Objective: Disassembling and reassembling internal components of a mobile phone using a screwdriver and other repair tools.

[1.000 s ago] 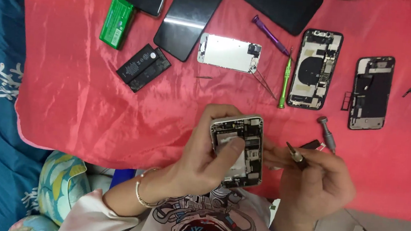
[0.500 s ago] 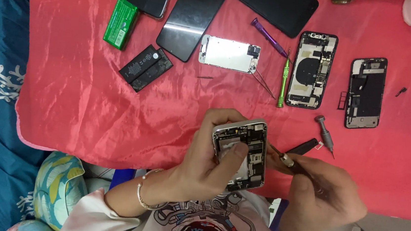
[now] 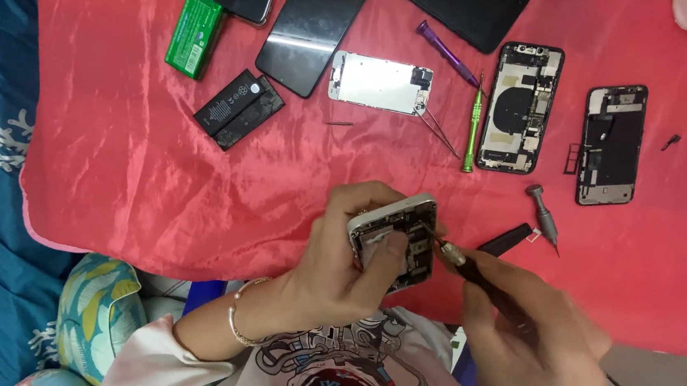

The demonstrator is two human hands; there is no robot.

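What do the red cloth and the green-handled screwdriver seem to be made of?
Red cloth: probably satin-like synthetic fabric, since it is glossy with soft wrinkles. Green-handled screwdriver: the handle looks like anodised metal or smooth plastic, which I cannot tell apart here; the thin tip looks like bare steel.

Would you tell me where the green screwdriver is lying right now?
In the head view, the green screwdriver lies on the red cloth, upper right of centre, between the silver plate and an opened phone body.
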